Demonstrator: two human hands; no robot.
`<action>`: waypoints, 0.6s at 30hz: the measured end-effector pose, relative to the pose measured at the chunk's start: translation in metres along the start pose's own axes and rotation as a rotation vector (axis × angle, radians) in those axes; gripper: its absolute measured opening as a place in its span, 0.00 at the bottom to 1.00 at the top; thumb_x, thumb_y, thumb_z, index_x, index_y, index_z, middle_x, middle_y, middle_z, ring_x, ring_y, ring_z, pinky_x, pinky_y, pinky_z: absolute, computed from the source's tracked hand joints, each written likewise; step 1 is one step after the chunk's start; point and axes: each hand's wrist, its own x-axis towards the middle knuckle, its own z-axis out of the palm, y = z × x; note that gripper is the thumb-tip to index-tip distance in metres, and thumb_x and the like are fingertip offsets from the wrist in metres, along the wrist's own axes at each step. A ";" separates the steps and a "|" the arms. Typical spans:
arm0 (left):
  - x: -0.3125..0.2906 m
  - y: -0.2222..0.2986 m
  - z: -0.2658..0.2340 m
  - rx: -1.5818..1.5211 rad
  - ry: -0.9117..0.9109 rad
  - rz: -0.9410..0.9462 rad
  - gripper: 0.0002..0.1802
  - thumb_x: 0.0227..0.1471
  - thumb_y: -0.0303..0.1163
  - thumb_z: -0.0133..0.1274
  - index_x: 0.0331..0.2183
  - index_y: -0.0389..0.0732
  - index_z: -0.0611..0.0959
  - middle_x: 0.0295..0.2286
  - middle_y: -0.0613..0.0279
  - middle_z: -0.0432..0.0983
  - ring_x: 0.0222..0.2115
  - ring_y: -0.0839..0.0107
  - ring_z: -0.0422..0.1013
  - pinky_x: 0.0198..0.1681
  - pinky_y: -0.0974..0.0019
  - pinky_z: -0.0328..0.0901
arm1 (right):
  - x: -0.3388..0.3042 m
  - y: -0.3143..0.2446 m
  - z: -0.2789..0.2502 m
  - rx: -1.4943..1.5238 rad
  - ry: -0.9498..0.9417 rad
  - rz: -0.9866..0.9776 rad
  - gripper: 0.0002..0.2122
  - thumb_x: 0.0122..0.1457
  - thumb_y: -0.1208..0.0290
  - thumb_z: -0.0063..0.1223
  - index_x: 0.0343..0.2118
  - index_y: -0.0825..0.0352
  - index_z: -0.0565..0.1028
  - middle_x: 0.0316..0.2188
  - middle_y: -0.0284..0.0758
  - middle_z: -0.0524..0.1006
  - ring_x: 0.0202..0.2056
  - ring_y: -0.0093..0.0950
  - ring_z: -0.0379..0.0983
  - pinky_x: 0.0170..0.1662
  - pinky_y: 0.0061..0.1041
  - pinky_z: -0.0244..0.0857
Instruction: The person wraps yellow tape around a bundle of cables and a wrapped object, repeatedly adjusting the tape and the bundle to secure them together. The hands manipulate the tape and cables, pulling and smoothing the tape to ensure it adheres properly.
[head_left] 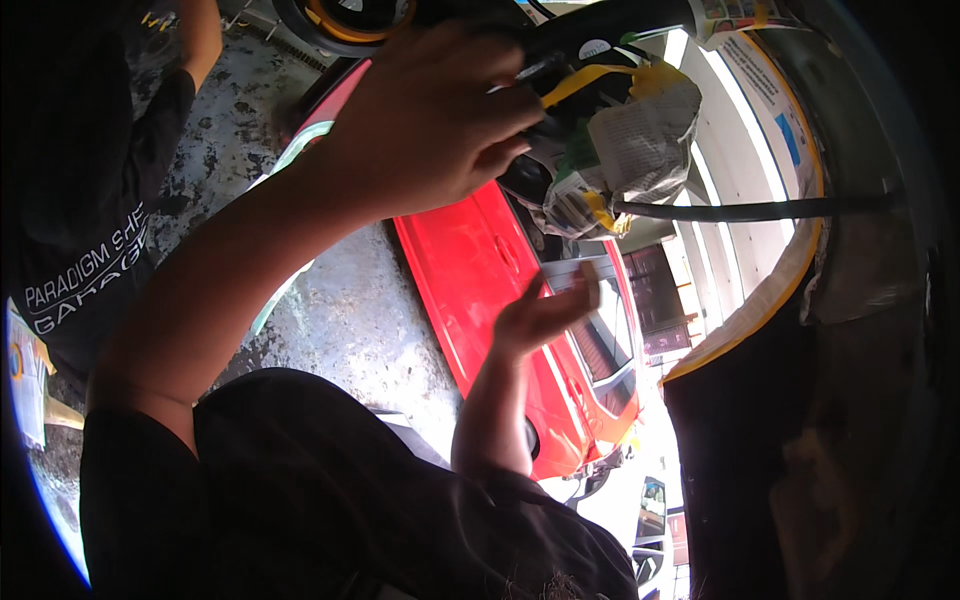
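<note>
My left hand (455,110) is raised at the upper middle, its fingers curled round a dark piece that I cannot make out. Just right of it hangs a rounded part wrapped in newspaper (645,140), with yellow tape (585,80) along its edges. Lower down, my right hand (550,312) is held up below the wrapping, apart from it, with thumb and fingers spread and somewhat blurred. A pale flat strip (575,272) shows between those fingers; whether the hand touches it is unclear.
A red car (470,270) stands beyond my arms. Another person in a black shirt (90,190) is at the left. A dark rod or hose (760,209) runs right from the wrapping. A curved edge with yellow tape (740,338) borders dark panels at the right.
</note>
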 end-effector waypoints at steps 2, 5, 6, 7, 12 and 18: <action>0.008 0.002 0.015 0.077 0.001 0.041 0.18 0.41 0.38 0.71 0.37 0.49 0.85 0.44 0.69 0.75 0.47 0.68 0.73 0.43 0.63 0.68 | -0.065 -0.035 -0.007 0.073 -0.341 0.181 0.25 0.58 0.78 0.64 0.57 0.70 0.66 0.57 0.46 0.67 0.56 0.41 0.66 0.58 0.40 0.62; 0.031 0.012 0.030 0.117 -0.068 0.079 0.17 0.54 0.39 0.63 0.44 0.45 0.84 0.46 0.59 0.77 0.53 0.60 0.71 0.54 0.51 0.64 | -0.166 -0.069 -0.023 0.224 -0.777 0.408 0.30 0.47 0.80 0.73 0.55 0.68 0.71 0.53 0.48 0.71 0.59 0.49 0.66 0.61 0.43 0.63; 0.039 0.011 0.037 0.142 -0.074 0.093 0.18 0.54 0.41 0.62 0.45 0.44 0.84 0.51 0.56 0.74 0.59 0.57 0.64 0.60 0.43 0.57 | -0.203 -0.073 -0.030 0.384 -0.947 0.532 0.28 0.51 0.76 0.71 0.57 0.64 0.73 0.57 0.51 0.70 0.61 0.53 0.65 0.62 0.44 0.64; 0.046 0.009 0.044 0.172 -0.081 0.102 0.20 0.55 0.43 0.62 0.46 0.43 0.84 0.56 0.53 0.70 0.64 0.54 0.57 0.65 0.36 0.50 | -0.252 -0.069 -0.038 0.485 -1.148 0.540 0.27 0.54 0.76 0.68 0.58 0.63 0.73 0.58 0.50 0.70 0.60 0.52 0.67 0.62 0.44 0.65; 0.073 -0.006 0.056 0.382 -0.074 0.134 0.15 0.59 0.41 0.58 0.42 0.41 0.86 0.58 0.51 0.68 0.66 0.54 0.56 0.68 0.34 0.47 | -0.406 -0.071 -0.070 0.640 -1.830 0.929 0.25 0.59 0.75 0.64 0.60 0.63 0.72 0.58 0.48 0.71 0.59 0.48 0.69 0.62 0.42 0.65; 0.101 -0.001 0.060 0.474 -0.039 0.201 0.11 0.58 0.37 0.57 0.28 0.45 0.90 0.56 0.55 0.70 0.66 0.57 0.57 0.71 0.35 0.44 | -0.437 -0.061 -0.094 0.612 -1.914 1.159 0.24 0.62 0.73 0.61 0.62 0.64 0.71 0.57 0.44 0.72 0.58 0.43 0.69 0.61 0.39 0.65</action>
